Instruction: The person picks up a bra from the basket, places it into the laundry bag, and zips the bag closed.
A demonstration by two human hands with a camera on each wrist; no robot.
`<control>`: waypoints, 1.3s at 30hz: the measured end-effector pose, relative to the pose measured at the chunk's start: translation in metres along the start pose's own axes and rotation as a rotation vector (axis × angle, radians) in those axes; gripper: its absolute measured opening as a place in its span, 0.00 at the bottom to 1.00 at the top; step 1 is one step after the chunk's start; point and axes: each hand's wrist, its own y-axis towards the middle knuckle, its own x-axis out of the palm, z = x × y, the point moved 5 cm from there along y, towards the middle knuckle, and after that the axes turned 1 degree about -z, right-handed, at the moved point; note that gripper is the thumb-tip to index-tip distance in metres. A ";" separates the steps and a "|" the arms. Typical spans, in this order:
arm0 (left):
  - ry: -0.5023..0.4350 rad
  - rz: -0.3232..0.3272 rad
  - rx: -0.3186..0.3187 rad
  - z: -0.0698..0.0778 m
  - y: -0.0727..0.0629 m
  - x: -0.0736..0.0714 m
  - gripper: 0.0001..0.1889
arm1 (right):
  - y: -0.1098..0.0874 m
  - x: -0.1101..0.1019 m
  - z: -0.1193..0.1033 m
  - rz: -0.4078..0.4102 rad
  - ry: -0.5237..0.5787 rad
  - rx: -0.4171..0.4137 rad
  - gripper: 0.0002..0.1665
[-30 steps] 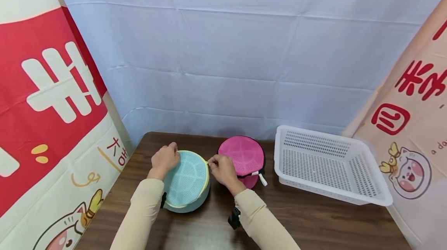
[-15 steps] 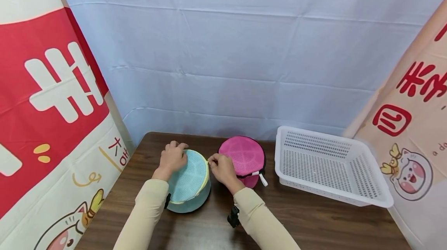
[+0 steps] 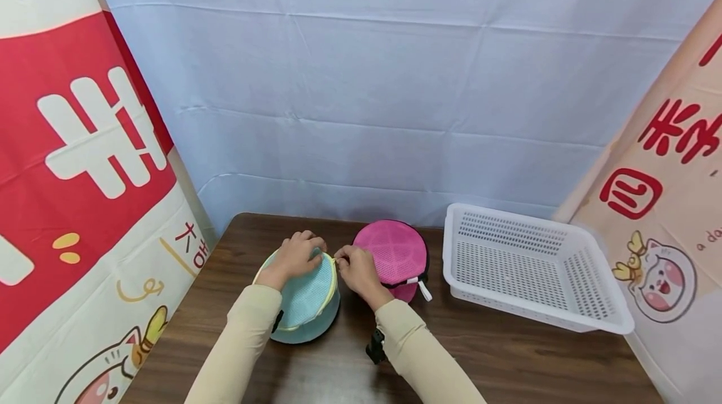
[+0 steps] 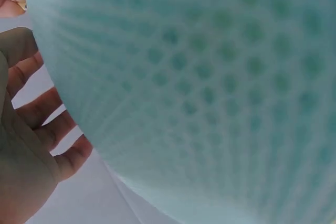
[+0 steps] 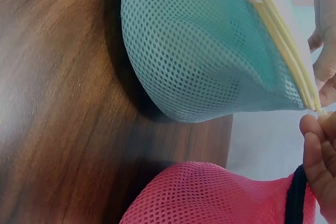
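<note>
A light-blue mesh laundry bag (image 3: 304, 300), round and drum-shaped with yellow zipper trim, stands on the table at the left. My left hand (image 3: 296, 258) reaches across its lid, fingers loosely bent towards the far right part of the rim. In the left wrist view the blue mesh fills most of the frame, and the left fingers (image 4: 55, 124) run behind its edge. My right hand (image 3: 358, 272) pinches the end of the yellow zipper (image 5: 286, 45) between thumb and fingertip at the bag's right rim. Mesh beside that corner is drawn taut and sags into a fold lower down.
Close behind my right hand stands a pink mesh bag (image 3: 389, 247) with black trim and a white tag (image 3: 424, 291). A white perforated plastic basket (image 3: 530, 317) sits at the right of the brown wooden table (image 3: 507, 366). Pale cloth hangs behind.
My left hand has slid from the bag's far left rim rightward over the lid, close to the right hand. The right hand keeps its pinch at nearly the same spot.
</note>
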 end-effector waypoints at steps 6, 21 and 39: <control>0.070 -0.005 0.027 0.002 0.001 -0.001 0.04 | 0.000 0.001 -0.003 -0.025 -0.132 -0.074 0.03; 0.072 -0.008 0.003 0.003 0.000 -0.002 0.04 | -0.004 0.003 -0.010 -0.098 -0.298 -0.170 0.07; 0.002 0.057 -0.260 -0.035 -0.012 -0.010 0.03 | -0.008 0.004 -0.011 -0.038 -0.269 -0.222 0.05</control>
